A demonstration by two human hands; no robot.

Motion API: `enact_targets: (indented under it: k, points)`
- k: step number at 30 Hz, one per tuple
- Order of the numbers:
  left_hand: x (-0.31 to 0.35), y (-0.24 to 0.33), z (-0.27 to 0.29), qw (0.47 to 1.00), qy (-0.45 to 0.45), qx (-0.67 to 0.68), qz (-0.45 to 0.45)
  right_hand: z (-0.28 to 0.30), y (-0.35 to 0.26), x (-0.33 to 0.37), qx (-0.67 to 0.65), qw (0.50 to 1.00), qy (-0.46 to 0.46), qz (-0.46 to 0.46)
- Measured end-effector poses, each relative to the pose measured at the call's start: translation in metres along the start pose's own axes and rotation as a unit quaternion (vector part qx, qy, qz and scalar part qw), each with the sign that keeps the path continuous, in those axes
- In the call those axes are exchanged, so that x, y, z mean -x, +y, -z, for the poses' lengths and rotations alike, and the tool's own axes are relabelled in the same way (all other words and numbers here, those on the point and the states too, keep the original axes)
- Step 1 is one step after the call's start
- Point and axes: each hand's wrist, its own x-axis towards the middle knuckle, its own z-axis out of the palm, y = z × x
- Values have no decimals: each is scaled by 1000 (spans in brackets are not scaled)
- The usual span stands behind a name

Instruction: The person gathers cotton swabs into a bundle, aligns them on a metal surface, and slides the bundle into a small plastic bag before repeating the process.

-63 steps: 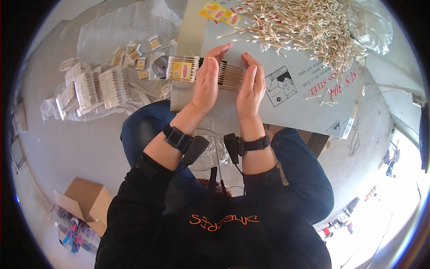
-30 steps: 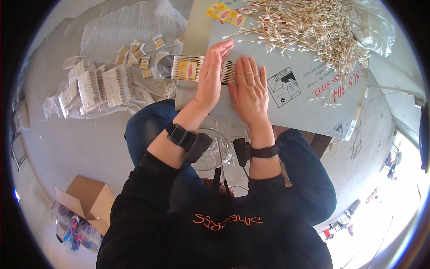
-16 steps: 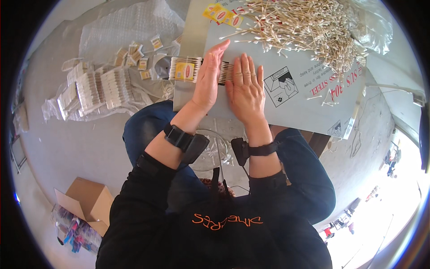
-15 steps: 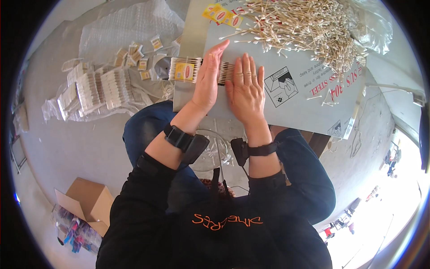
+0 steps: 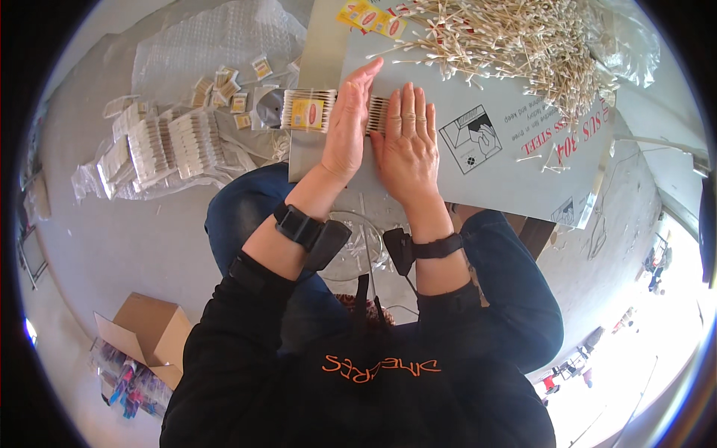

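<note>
A flat row of cotton swabs [image 5: 379, 114] lies on the sheet-covered table between my two hands. My left hand [image 5: 346, 127] stands on its edge across the row, fingers stretched out together. My right hand [image 5: 408, 142] lies flat, palm down, fingers straight, covering the row's right end. Left of my left hand, a pack of cotton swabs [image 5: 326, 110] with a yellow label card [image 5: 307, 113] sits near the table's left edge. Whether this pack and the row join is hidden behind my left hand. Neither hand grips anything.
A big heap of loose cotton swabs [image 5: 515, 52] covers the far right of the table, beside clear plastic [image 5: 627, 45]. Yellow label cards [image 5: 371, 18] lie at the far edge. Leftward on the floor are stacked swab packs [image 5: 172, 145] and bubble wrap [image 5: 216, 45]; an open carton [image 5: 149, 332] stands lower left.
Both hands keep nearly the same pose and place. My right hand has shifted very slightly left and away from me; the whole view has moved a little.
</note>
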Motion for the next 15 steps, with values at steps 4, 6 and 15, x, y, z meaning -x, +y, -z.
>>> enact_targets:
  k: [4,6,15]
  points:
    - [-1,1,0,1000,-7,25,8,1,1,1,11,1000,1,9]
    - [-1,1,1,999,-14,29,6,0,0,0,19,1000,-3,12]
    - [0,48,18,982,68,-69,165,-2,2,2,29,1000,0,12]
